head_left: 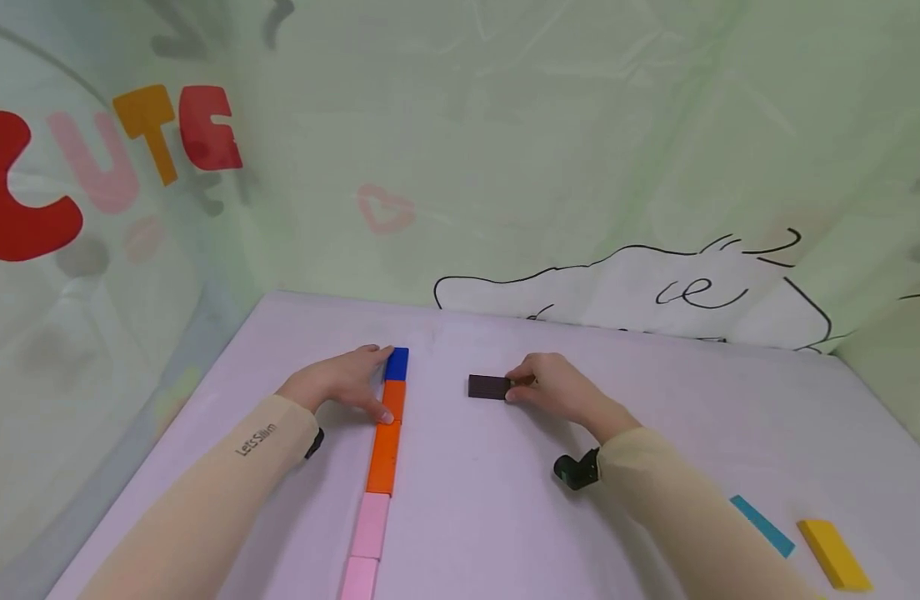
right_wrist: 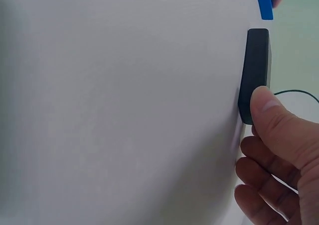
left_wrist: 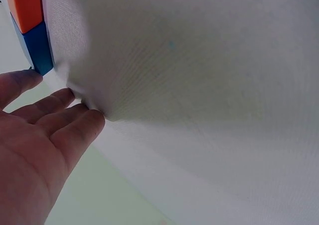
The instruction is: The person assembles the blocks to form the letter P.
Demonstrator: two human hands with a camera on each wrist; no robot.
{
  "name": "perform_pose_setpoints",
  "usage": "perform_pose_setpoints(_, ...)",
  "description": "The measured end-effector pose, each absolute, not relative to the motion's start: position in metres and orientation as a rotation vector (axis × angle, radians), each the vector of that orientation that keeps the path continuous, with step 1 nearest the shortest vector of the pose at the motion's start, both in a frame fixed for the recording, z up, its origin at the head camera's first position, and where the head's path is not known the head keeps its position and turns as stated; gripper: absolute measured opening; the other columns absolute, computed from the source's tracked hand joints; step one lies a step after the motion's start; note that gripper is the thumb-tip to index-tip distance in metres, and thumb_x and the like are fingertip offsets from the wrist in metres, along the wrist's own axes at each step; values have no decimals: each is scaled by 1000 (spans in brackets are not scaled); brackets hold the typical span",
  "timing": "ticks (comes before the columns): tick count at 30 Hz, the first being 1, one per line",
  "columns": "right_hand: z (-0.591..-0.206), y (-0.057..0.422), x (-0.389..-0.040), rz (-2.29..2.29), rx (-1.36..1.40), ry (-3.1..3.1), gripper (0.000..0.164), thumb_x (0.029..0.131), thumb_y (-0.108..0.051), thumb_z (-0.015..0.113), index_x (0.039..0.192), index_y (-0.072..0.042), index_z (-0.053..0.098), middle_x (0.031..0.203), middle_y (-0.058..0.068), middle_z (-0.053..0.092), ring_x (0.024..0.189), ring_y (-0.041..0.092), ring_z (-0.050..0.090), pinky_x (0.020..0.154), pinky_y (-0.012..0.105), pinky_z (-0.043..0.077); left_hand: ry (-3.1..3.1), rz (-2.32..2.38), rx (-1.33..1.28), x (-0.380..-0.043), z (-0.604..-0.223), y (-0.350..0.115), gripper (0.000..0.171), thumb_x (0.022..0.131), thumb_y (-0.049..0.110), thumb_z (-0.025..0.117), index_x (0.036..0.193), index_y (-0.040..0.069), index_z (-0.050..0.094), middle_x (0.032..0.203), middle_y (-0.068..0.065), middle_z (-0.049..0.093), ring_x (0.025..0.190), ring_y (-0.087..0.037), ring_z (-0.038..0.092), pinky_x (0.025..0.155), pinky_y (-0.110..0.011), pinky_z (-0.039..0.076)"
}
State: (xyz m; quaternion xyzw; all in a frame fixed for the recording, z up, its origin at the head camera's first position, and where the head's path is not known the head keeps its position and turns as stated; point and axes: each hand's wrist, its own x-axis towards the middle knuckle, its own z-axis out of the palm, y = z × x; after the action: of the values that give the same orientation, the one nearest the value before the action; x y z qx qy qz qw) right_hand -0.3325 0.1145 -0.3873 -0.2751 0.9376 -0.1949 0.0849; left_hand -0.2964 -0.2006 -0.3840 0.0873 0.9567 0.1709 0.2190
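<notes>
A row of blocks runs lengthwise on the table: a blue block [head_left: 397, 364] at the far end, then two orange blocks [head_left: 385, 457], then pink blocks [head_left: 371, 525]. My left hand [head_left: 345, 380] lies along the left side of the row, a fingertip at the far end of the blue block and the thumb by the joint between the orange blocks. In the left wrist view its other fingers [left_wrist: 82, 130] extend onto the tablecloth. To the right of the row, my right hand [head_left: 552, 387] pinches a dark brown block [head_left: 488, 387] by its right end, thumb on its face.
At the lower right, a light blue block [head_left: 762, 526] and a yellow block [head_left: 833, 554] lie on the pale tablecloth [head_left: 460, 517]. Behind the table hangs a green-white curtain [head_left: 505, 150] with letters and drawings. A small black device [head_left: 576, 471] is strapped at the right wrist.
</notes>
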Motion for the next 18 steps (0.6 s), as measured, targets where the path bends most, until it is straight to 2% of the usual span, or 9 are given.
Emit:
perform_pose_setpoints(11, -390, 88, -343, -577, -797, 2787, 34, 92, -16, 76, 121, 2, 73, 117, 17, 74, 113, 32, 69, 97, 45, 55, 2647, 479, 214, -296, -383, -200, 105, 84, 38, 83, 163, 7, 22, 169, -22, 22, 155, -39, 27, 124, -59, 28)
perform_pose_setpoints(18, -390, 74, -348, -578, -871, 2786, 33, 92, -16, 76, 120, 2, 74, 115, 17, 75, 111, 31, 69, 97, 44, 55, 2646, 473, 224, -296, -381, -199, 106, 84, 39, 83, 163, 6, 22, 169, -22, 21, 155, -38, 27, 125, -58, 27)
